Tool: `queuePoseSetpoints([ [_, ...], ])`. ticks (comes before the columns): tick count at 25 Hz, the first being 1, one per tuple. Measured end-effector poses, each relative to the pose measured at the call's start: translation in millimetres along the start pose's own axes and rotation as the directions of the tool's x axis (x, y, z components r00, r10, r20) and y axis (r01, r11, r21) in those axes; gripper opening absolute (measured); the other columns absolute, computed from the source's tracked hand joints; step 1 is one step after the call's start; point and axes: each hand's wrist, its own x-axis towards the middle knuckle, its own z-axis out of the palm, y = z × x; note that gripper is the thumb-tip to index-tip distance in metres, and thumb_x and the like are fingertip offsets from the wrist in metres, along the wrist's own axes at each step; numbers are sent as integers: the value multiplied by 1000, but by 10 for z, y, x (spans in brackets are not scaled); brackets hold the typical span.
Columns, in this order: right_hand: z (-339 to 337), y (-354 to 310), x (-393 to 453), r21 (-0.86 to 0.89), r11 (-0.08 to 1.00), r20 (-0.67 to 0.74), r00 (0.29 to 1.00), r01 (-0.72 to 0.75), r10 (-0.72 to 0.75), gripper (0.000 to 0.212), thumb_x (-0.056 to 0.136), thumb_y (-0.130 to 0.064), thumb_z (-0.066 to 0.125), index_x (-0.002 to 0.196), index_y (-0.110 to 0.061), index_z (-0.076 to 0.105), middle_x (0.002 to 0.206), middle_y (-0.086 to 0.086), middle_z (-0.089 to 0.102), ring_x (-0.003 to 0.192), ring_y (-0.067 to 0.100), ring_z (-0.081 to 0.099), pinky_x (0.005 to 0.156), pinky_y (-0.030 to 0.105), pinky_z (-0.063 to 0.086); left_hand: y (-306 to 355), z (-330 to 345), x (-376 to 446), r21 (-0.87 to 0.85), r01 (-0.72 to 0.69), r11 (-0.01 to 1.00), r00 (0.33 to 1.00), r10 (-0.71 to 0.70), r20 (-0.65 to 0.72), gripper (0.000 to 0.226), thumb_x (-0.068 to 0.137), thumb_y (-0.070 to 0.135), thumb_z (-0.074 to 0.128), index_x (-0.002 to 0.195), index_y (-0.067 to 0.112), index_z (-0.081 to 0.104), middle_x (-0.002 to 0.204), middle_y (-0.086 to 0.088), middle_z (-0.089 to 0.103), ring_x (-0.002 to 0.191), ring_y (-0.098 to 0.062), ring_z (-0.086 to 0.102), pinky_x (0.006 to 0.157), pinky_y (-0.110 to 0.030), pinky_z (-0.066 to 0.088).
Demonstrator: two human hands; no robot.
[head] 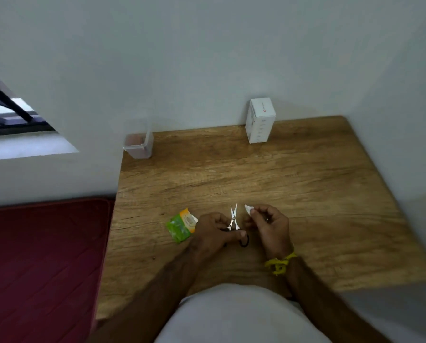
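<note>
- Steel blades spread in a narrow V: a person seated at a wooden table (306, 194) grips a small pair of scissors (233, 217) in the left hand (215, 231), fingers curled about the black loops, tips pointing to twelve o'clock.
- The right hand (271, 225), at three o'clock of the scissors, pinches a small white scrap (248, 209) between thumb and forefinger, with the other fingers curled in. A yellow thread band (280, 263) circles that wrist.
- A green-and-orange sachet (181, 225) lies flat on the table at nine o'clock of the left hand, touching it or just beside it. Its upper edge may be snipped open, though the view is too soft to be sure.
- The work in hand appears to be the cut itself. The scrap, likely a trimmed-off corner, is held just apart from the parted blades.
- The next move probably calls for dropping the scrap, bringing the blades together and laying the scissors down clear of the sachet. That frees a hand for the packet, which needs a light pinch.
- On the far side of the table, a white box (260, 121) stands upright against the wall at one o'clock and a clear lidded container (138, 146) sits at eleven. A red mattress (41, 256) lies beside the table at nine.
</note>
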Motion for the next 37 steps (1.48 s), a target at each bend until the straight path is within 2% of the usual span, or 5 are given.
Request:
queuePoseSetpoints([
  [9, -150, -25, -66, 96, 995, -25, 1000, 8, -5, 6, 91, -2, 67, 97, -2, 68, 78, 14, 75, 68, 23, 72, 65, 27, 58, -180, 48, -60, 112, -140, 984, 987, 130, 90, 20, 81, 23, 81, 96, 15, 71, 86, 2, 77, 80, -8, 72, 67, -16, 52],
  [13, -41, 7, -151, -14, 985, 22, 984, 175, -174, 18, 87, 0, 71, 101, -12, 74, 87, 6, 76, 76, 17, 72, 71, 26, 59, -230, 31, -74, 98, -141, 985, 990, 140, 18, 17, 78, 19, 84, 93, 15, 77, 84, 4, 77, 81, -10, 73, 69, -17, 53],
  [19, 61, 86, -194, -354, 656, 269, 744, 667, -612, 16, 87, -3, 70, 101, -8, 75, 96, 0, 68, 91, 11, 65, 78, 28, 55, -298, 18, -55, 89, -192, 977, 981, 189, 43, 23, 81, 15, 80, 103, 12, 76, 93, 2, 78, 88, -13, 74, 80, -28, 59],
  [25, 135, 253, -150, -484, 465, 444, 666, 742, -600, 24, 94, -11, 55, 110, -1, 70, 107, 7, 63, 98, 15, 60, 83, 36, 53, -347, 5, -39, 62, -228, 972, 973, 226, 46, 26, 82, 7, 77, 108, 9, 74, 96, 1, 77, 90, -11, 73, 80, -24, 57],
  [37, 148, 185, -96, -454, 462, 492, 647, 762, -583, 24, 98, -12, 51, 106, 1, 68, 105, 9, 61, 94, 15, 60, 84, 30, 53, -367, -60, 10, 0, -218, 976, 971, 217, 103, 17, 83, 9, 77, 100, 8, 74, 89, -3, 78, 83, -14, 73, 72, -26, 56],
])
